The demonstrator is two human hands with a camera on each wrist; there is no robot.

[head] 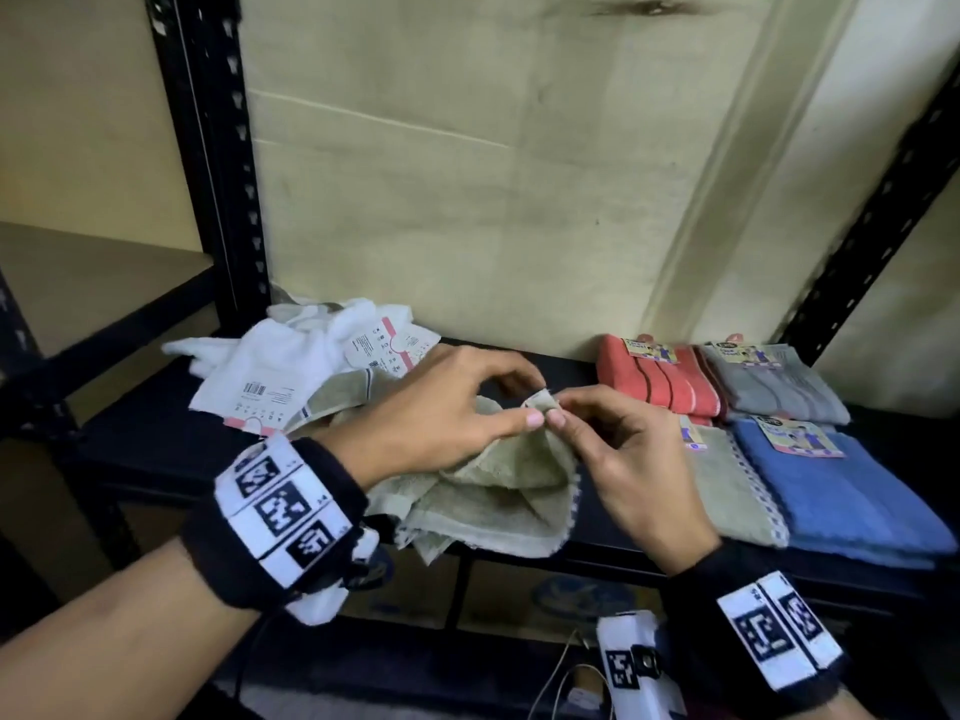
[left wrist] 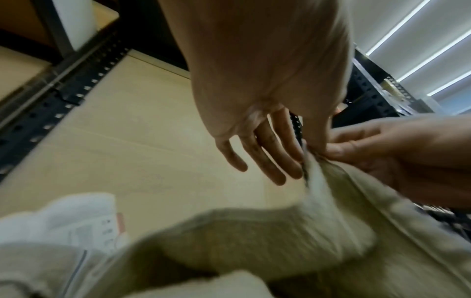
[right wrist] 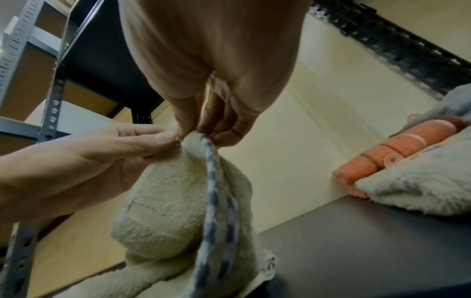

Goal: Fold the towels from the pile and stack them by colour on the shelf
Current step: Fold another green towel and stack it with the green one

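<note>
A pale green towel (head: 498,491) with a blue checked edge hangs crumpled over the front of the black shelf (head: 150,449). My left hand (head: 535,402) and right hand (head: 558,407) meet at one raised corner of it, each pinching it between thumb and forefinger. In the left wrist view the left hand (left wrist: 309,149) pinches the towel (left wrist: 280,231) while its other fingers stay straight. The right wrist view shows my right hand (right wrist: 196,133) gripping the same corner of the towel (right wrist: 165,201). A pile of white towels (head: 291,356) with paper labels lies behind my left hand.
Folded towels lie at the shelf's right: an orange one (head: 660,381), a grey one (head: 779,387), a pale green one (head: 727,485) and a blue one (head: 831,485). Black slotted uprights (head: 223,148) frame the bay, and a pale back panel (head: 467,200) closes it.
</note>
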